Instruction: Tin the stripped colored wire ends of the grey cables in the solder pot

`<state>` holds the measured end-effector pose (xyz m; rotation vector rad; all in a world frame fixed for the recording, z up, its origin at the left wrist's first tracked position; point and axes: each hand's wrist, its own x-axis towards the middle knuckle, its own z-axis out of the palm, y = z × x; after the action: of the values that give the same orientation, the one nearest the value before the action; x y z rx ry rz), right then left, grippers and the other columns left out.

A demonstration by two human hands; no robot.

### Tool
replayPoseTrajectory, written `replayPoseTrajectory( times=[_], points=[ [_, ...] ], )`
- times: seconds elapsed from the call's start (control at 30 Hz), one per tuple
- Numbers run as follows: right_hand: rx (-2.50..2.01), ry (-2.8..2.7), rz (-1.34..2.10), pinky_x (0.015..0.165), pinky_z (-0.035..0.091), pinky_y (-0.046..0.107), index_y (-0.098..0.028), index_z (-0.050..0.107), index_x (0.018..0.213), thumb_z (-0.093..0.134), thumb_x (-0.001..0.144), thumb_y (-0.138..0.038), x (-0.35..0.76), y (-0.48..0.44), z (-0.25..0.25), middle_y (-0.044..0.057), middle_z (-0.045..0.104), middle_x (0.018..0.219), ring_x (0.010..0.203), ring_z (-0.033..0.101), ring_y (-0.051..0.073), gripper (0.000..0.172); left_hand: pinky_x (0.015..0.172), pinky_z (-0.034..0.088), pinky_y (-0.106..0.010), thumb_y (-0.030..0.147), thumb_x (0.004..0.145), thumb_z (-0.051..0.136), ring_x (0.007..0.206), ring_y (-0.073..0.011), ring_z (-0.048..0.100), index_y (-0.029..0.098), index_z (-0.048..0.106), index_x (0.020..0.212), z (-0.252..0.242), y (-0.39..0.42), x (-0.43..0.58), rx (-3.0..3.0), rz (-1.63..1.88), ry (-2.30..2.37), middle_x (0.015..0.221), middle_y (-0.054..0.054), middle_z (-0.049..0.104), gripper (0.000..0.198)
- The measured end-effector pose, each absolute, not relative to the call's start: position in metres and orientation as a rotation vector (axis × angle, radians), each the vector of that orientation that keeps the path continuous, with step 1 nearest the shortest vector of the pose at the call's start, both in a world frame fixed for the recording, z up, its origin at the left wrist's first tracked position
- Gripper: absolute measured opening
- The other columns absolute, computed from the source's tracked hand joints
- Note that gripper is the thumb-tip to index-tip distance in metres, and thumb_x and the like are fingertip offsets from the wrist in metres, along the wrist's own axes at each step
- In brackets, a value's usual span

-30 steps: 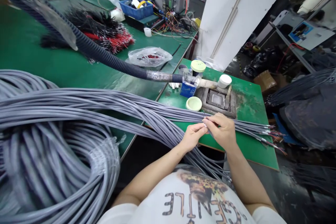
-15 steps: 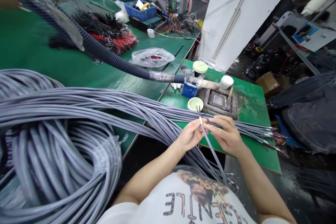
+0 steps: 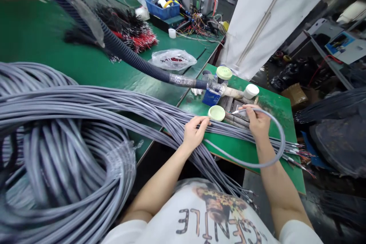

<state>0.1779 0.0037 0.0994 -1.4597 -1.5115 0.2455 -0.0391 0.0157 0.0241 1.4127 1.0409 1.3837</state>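
Observation:
My right hand pinches a grey cable near its stripped end. The white-banded end points left, its thin coloured wires close to a shallow pale green dish; whether they touch it I cannot tell. From my right hand the cable loops out over the forearm and back left towards the bundle. My left hand is over the grey cable bundle, thumb and fingers drawn together; anything between them is hidden. Behind my right hand, a dirty solder pot is partly covered.
A ribbed hose crosses above the bench to a blue box. Lidded jar and white cup stand behind. Big cable coils fill the left. Cable ends overhang the small green table's right side.
My hands have come apart. The right one has carried the cable end forward and right, turning its wires left towards the dish. The left has let go of it and moved left.

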Motion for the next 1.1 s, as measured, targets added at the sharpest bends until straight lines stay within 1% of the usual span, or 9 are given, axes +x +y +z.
replayPoseTrajectory(
  times=[0.1,0.3,0.47,0.6,0.83,1.1],
  points=[
    [-1.485,-1.462,0.291,0.083,0.053,0.039,-0.019,0.071,0.089,0.053,0.089,-0.044,0.178,0.029,0.096,0.006,0.075,0.083,0.083,0.069,0.022,0.031,0.078,0.048,-0.029,0.035,0.089,0.054,0.077,-0.0177,0.065,0.018,0.072,0.082,0.019,0.021,-0.043,1.473,1.426,1.092,0.074,-0.004,0.072,0.026],
    [-1.477,-1.454,0.415,0.075,0.056,0.035,-0.016,0.072,0.086,0.057,0.085,-0.046,0.174,0.061,0.081,0.007,0.074,0.079,0.076,0.070,0.022,0.034,0.076,0.049,-0.028,0.035,0.088,0.055,0.073,-0.0168,0.065,0.017,0.072,0.084,0.013,0.024,-0.040,1.432,1.432,1.074,0.071,-0.004,0.071,0.025],
    [-1.513,-1.502,0.405,0.073,0.055,0.034,-0.016,0.073,0.082,0.060,0.083,-0.045,0.172,0.073,0.071,0.008,0.074,0.081,0.076,0.069,0.021,0.033,0.074,0.050,-0.027,0.036,0.088,0.055,0.070,-0.0158,0.064,0.016,0.072,0.083,0.012,0.027,-0.041,1.345,1.413,1.061,0.070,-0.003,0.070,0.027],
    [-1.554,-1.526,0.417,0.072,0.054,0.033,-0.015,0.073,0.083,0.060,0.083,-0.047,0.168,0.077,0.067,0.008,0.075,0.081,0.075,0.069,0.021,0.034,0.073,0.049,-0.026,0.037,0.088,0.056,0.070,-0.0158,0.064,0.017,0.072,0.081,0.012,0.027,-0.041,1.333,1.423,1.063,0.069,-0.003,0.070,0.027],
    [-1.559,-1.580,0.414,0.073,0.053,0.031,-0.016,0.072,0.080,0.059,0.083,-0.044,0.161,0.082,0.064,0.007,0.075,0.080,0.076,0.069,0.020,0.031,0.073,0.049,-0.026,0.036,0.088,0.055,0.069,-0.0153,0.064,0.016,0.072,0.082,0.013,0.026,-0.041,1.359,1.414,1.062,0.069,-0.003,0.069,0.026],
    [-1.568,-1.593,0.440,0.069,0.051,0.031,-0.016,0.072,0.078,0.060,0.082,-0.041,0.158,0.084,0.060,0.006,0.074,0.076,0.072,0.069,0.020,0.028,0.072,0.049,-0.026,0.036,0.087,0.056,0.068,-0.0156,0.063,0.016,0.072,0.081,0.014,0.027,-0.041,1.345,1.409,1.063,0.068,-0.003,0.069,0.026]
  ],
)
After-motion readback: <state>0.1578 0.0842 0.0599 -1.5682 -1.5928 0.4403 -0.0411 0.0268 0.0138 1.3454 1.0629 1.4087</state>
